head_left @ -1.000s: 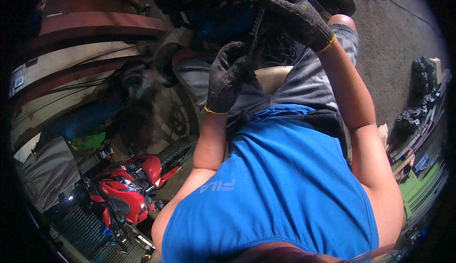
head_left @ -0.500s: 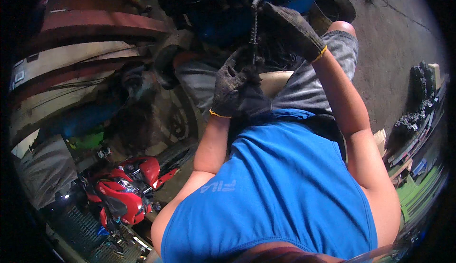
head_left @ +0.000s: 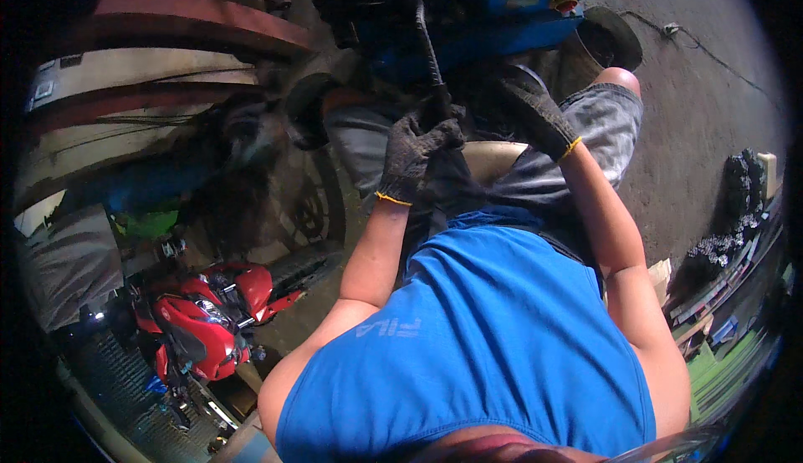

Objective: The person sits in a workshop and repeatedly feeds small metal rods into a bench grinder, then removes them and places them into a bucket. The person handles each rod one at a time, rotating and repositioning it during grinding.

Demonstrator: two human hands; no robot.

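Left hand, in a dark knitted glove with a yellow cuff edge, was closed around the lower end of a textured metal rod. Right hand, gloved alike, was bent downward with its fingers in deep shadow; from this view it could not be told whether they were open, curled or gripping anything.

Risks were judged from left to right. At the left hand, the hold was on one end only, so a slack grip could let the rod swing or slip; the cause would be its length standing unsupported beyond the fist. Its textured surface might also snag the knit. Forward of the fist, the far end pointed toward dark machinery and a blue machine, and a careless turn of the wrist could knock it against them. At the right hand, poor light over the fingers could lead to a misjudged reach or a pinch.

As to position, the rod rose out of the left fist, away from the body, tilting slightly left toward a bent tip. It lay wholly to the left of the right hand, its far end well apart from that glove. Both hands were above the spread legs of the grey shorts, beyond a pale curved edge. A round bin stood farther right, near the bare knee.
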